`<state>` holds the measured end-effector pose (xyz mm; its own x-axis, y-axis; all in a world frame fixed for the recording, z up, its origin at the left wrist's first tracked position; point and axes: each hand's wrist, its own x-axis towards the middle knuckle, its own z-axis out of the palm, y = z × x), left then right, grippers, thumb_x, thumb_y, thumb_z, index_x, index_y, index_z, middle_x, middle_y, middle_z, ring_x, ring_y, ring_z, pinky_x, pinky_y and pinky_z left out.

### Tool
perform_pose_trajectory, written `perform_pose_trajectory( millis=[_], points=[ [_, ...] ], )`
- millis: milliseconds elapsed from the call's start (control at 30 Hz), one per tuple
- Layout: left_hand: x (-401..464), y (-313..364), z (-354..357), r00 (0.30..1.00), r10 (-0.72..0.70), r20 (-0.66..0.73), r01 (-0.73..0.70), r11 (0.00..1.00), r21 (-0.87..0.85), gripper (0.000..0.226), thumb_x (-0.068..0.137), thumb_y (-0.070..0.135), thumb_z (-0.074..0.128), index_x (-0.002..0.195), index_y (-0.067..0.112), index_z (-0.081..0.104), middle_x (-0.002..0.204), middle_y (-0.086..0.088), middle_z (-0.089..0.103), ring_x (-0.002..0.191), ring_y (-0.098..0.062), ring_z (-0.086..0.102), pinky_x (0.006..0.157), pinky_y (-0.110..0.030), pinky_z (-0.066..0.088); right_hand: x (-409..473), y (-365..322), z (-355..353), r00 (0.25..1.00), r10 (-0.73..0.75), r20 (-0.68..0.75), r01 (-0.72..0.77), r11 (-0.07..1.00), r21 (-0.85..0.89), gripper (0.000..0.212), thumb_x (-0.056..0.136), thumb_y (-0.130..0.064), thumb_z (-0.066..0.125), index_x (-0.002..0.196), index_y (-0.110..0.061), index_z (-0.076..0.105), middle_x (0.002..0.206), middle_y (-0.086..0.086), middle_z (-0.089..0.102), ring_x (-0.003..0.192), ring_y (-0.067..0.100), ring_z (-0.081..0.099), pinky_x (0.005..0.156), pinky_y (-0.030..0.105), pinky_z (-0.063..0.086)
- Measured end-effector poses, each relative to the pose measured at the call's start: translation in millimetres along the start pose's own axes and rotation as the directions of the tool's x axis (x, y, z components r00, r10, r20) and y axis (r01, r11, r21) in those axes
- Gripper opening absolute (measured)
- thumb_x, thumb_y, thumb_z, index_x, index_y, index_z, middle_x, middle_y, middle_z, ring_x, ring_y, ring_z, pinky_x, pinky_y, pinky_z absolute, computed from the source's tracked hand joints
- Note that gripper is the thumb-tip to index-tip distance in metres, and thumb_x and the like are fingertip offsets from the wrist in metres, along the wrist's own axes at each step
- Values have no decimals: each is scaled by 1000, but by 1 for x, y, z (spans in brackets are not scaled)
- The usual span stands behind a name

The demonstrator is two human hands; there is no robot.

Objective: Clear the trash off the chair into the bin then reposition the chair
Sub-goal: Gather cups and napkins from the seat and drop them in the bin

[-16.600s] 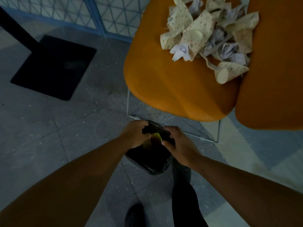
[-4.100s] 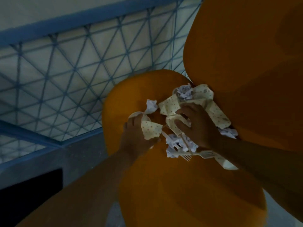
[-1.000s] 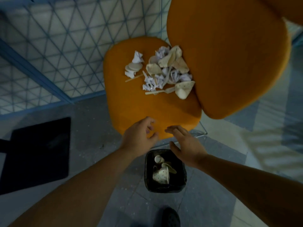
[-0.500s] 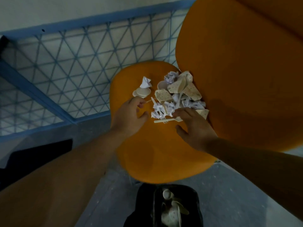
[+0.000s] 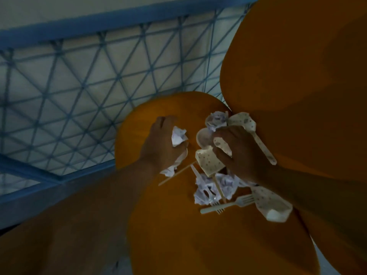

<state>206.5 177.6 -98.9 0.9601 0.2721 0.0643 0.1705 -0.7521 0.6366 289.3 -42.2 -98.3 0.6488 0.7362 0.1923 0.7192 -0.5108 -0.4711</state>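
Trash [image 5: 218, 175] is heaped on the orange chair [image 5: 198, 245] seat, right up against the backrest: dotted paper cups, crumpled tissue, a plastic fork [image 5: 228, 205] nearest the seat's front. Left hand [image 5: 164, 147] has its fingers curled round a crumpled paper wad [image 5: 178, 135]; right hand [image 5: 240, 153] pinches a dotted cup [image 5: 210, 161]. Blue lattice fence [image 5: 79, 86] sits behind the chair.

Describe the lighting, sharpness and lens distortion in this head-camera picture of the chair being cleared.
Head view: dim, flat light with no glare; the orange chair seat looks murky. Wide-angle lens bows the blue lattice fence. Left hand, right hand and white fork are slightly soft.
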Motion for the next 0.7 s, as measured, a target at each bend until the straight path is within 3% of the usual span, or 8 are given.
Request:
perform_pose_trajectory(
  millis=[100,267,400,533,700],
  points=[
    [28,-16,9,996,-35,80,31,998,57,70,86,39,70,143,20,35,146,-9,34,132,-29,35,98,-37,38,34,19,4,1000,30,-11,-30,999,-21,51,84,-32,69,127,-10,54,127,10,55,122,30,47,100,47,40],
    [47,-37,26,975,-93,204,43,971,236,48,94,38,57,135,17,47,141,-10,41,128,-29,38,99,-39,41,86,44,15,982,159,97,-153,986,-72,81,67,-43,81,136,-24,42,144,6,38,129,31,39,102,47,38],
    [47,-44,27,987,28,156,-35,999,39,33,93,23,60,125,15,58,128,-10,56,117,-28,54,92,-31,44,112,69,27,933,202,299,-144,968,-204,90,68,-44,79,143,-26,33,155,6,19,142,28,22,111,46,30],
    [48,-42,21,997,74,32,-67,983,-172,25,89,14,65,114,14,63,119,-7,62,108,-26,60,88,-41,52,119,86,38,838,295,459,-89,904,-417,88,76,-48,72,147,-19,29,156,7,19,142,26,21,114,43,25],
    [48,-46,14,998,19,-62,-35,966,-258,22,90,18,64,111,22,62,114,0,61,100,-17,61,80,-38,54,109,83,36,944,210,254,-147,959,-244,73,64,-39,84,126,-17,55,139,11,44,121,33,49,98,48,43]
  ],
)
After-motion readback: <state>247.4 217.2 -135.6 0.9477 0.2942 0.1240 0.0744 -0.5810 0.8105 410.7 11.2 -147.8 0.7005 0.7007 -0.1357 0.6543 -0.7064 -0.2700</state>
